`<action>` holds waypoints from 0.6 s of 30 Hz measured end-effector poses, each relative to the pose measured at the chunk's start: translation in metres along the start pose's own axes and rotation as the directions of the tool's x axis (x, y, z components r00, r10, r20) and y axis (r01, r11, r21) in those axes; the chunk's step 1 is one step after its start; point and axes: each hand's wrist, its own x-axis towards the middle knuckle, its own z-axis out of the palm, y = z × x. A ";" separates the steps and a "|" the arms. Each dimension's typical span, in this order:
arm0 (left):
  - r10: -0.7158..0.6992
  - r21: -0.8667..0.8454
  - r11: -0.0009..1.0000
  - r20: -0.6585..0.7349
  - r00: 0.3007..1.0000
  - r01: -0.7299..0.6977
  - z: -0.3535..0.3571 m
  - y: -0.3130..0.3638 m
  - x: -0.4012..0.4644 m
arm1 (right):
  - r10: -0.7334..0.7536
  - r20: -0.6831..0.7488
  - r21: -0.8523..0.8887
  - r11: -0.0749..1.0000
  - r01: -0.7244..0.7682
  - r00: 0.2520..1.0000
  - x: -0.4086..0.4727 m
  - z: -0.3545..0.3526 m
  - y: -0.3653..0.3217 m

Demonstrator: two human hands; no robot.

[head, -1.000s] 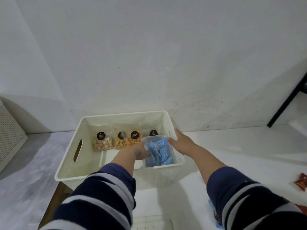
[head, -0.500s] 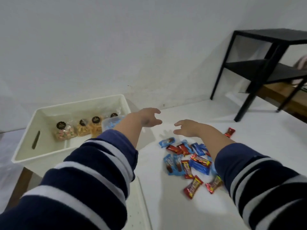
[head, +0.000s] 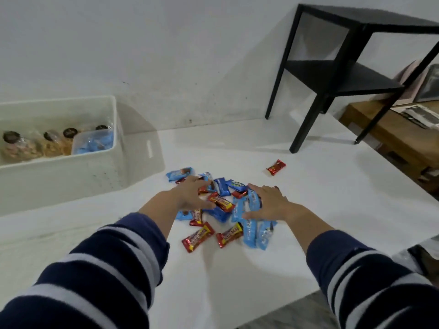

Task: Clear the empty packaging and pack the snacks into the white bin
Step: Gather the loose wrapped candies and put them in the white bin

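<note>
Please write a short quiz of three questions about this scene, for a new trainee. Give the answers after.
1. True or false: both hands rest on the pile of snack bars.
2. Where does the lone red bar lie? A) in the bin B) on the table, apart from the pile C) on the black shelf
3. What blue things fill the clear tub inside the bin?

Key
1. True: left hand and right hand are on the pile.
2. B: lone red bar, table.
3. Blue packets, in clear tub, white bin.

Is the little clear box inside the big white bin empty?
No, it holds blue packets. The clear box sits in the white bin beside the cookie bags, and blue wrappers show through its wall.
</note>
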 end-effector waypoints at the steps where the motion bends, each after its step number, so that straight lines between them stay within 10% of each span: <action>1: -0.021 -0.007 1.000 -0.016 1.000 0.021 0.015 -0.002 0.001 | -0.006 -0.009 0.009 1.000 0.006 1.000 0.003 0.007 0.010; 8: -0.164 0.211 0.960 -0.101 0.981 0.182 0.089 -0.012 0.005 | -0.115 -0.073 -0.144 0.984 0.103 0.991 0.022 0.059 0.043; 18: 0.044 0.412 0.909 -0.254 0.966 0.066 0.106 -0.042 0.038 | -0.380 -0.228 -0.364 0.887 0.283 0.897 0.082 0.073 0.052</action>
